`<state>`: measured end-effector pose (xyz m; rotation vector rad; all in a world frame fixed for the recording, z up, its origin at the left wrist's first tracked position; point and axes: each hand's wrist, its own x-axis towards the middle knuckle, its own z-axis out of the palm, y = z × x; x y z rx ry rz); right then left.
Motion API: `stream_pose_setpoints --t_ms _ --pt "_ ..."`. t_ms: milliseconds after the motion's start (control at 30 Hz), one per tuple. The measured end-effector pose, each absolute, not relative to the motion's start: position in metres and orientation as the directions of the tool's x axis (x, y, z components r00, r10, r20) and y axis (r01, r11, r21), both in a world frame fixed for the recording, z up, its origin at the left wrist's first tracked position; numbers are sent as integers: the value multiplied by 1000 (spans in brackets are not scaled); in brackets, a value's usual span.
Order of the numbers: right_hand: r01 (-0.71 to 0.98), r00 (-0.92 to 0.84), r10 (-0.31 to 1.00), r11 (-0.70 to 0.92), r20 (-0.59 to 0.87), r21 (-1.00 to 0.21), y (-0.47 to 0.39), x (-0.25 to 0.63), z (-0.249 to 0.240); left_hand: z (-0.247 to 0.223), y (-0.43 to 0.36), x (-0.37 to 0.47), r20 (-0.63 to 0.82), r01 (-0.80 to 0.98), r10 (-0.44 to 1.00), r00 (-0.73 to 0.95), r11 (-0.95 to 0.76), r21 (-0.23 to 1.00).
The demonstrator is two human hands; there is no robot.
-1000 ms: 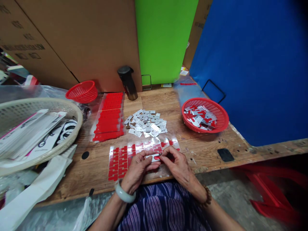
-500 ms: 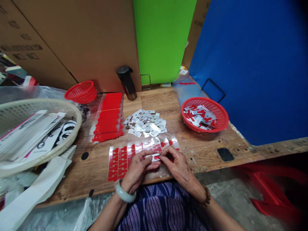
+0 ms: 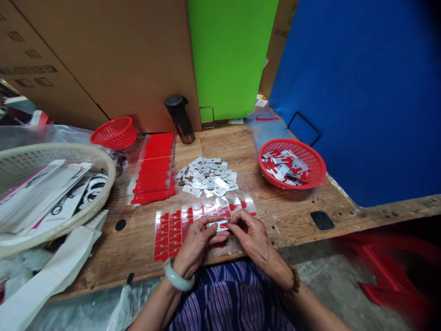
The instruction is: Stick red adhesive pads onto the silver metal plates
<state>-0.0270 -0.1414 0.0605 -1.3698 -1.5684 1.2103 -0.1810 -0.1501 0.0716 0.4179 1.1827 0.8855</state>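
Observation:
My left hand (image 3: pixel 196 239) is closed on a small flat silver-white plate (image 3: pixel 214 225), held between thumb and fingers. A red sticker (image 3: pixel 223 225) lies on the plate's right part. At that end, the thumb and forefinger of my right hand (image 3: pixel 255 239) pinch at the sticker's edge; the fingertips hide how much of it they grip. Beneath both hands a clear sheet of red stickers (image 3: pixel 161 241) lies on the wooden table (image 3: pixel 138 248). Just beyond it is a loose pile of similar small plates (image 3: pixel 206 177).
At the right, a red basket (image 3: pixel 315 179) holds plates with red pieces. Stacked red sheets (image 3: pixel 156 168) lie left of the pile, near a smaller red basket (image 3: pixel 115 133). A black bottle (image 3: pixel 181 119) stands behind. A large pale basket (image 3: pixel 110 179) of printed cards fills the left.
The whole view has shifted very slightly. Both hands keep their hold on the plate and sticker, with only tiny finger movement.

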Motion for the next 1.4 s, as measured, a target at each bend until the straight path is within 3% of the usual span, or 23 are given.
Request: stream_pose_setpoints --t_ms 700,1033,1233,1400 --pt "289 -165 986 11 -38 -957 -143 -30 56 66 -151 -179 -593 -340 802 74 579 741" --pt "282 -113 987 -81 -117 -956 -146 -34 58 66 -150 -179 -551 -286 834 14 532 797" --pt "270 -82 996 -9 -33 -963 -144 -33 68 63 -149 -179 -544 -276 839 9 525 805" --pt "257 -127 987 -64 -100 -964 -141 -29 70 62 -150 -180 -545 -277 838 38 533 800"
